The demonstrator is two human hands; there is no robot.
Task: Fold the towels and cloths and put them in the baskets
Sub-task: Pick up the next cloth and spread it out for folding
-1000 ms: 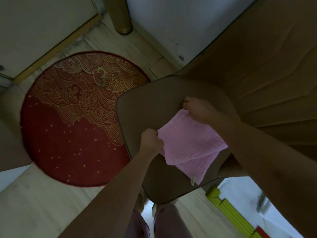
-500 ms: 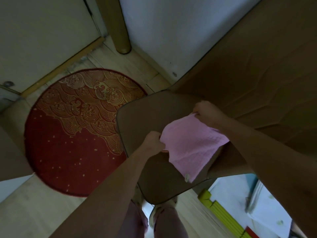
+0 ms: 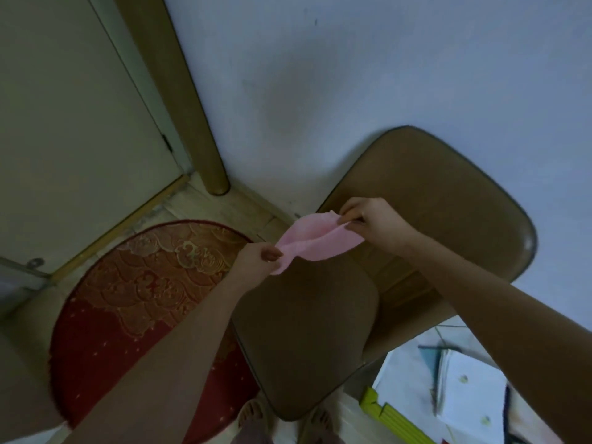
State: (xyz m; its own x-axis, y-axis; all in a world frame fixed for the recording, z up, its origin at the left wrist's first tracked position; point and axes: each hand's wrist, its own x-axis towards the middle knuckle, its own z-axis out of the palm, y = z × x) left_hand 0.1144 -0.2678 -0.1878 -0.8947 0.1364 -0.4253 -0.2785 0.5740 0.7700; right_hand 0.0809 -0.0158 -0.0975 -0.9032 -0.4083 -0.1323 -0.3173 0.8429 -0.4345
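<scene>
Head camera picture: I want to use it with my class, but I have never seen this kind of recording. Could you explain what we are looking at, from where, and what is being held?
There is no machine here. A person wears one wide-angle camera on the head, and it looks forward and down, so both forearms reach into the picture from the bottom. The left hand and the right hand each pinch one end of a small pink cloth, holding it in the air above a brown chair. Nothing lies on the chair seat. On the floor to the left is a round red rug; the person's bare feet show at the bottom edge. No basket is in view.
</scene>
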